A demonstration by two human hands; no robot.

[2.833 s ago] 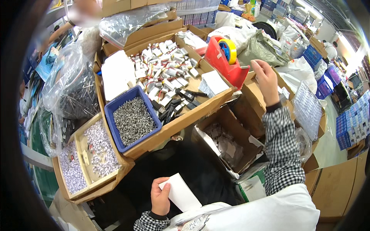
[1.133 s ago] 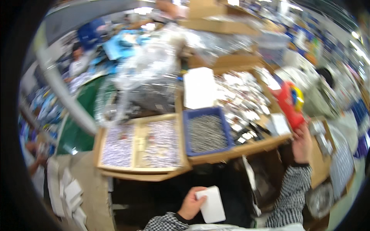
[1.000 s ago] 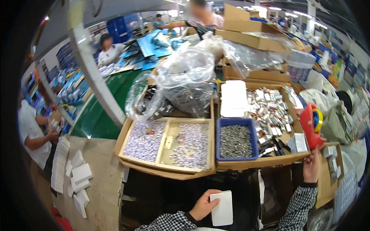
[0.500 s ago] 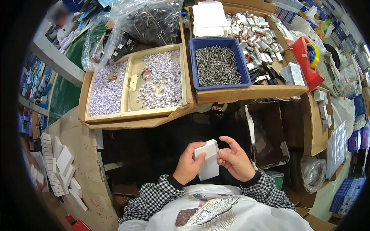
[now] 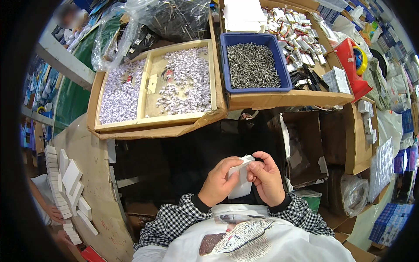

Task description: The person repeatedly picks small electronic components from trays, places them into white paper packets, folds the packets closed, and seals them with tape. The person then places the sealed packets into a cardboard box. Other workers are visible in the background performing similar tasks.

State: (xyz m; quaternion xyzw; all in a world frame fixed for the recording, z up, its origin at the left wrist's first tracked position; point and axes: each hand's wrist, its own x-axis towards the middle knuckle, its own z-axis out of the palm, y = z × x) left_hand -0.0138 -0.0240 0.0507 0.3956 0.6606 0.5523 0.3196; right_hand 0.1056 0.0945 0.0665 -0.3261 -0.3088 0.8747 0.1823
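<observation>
A small, flat white box [image 5: 240,190] is held upright before my chest. My left hand [image 5: 217,182] grips it from the left, thumb across its near face and fingers behind. My right hand [image 5: 268,180] is closed at the box's upper right corner, thumb and fingertips pinching its top edge. Whether a flap lies between those fingertips is too small to tell.
Ahead stand a wooden divided tray [image 5: 142,87] of small white pieces and a blue bin [image 5: 290,83] of metal screws. Beyond lie small wired battery packs [image 5: 301,41]. White boxes [image 5: 72,174] line the left table, where another person's hand [image 5: 54,215] reaches in.
My right fingers have closed in on the box's top corner, and the box has tilted. The other person's hands have moved nearer along the white boxes. The view has shifted slightly.
</observation>
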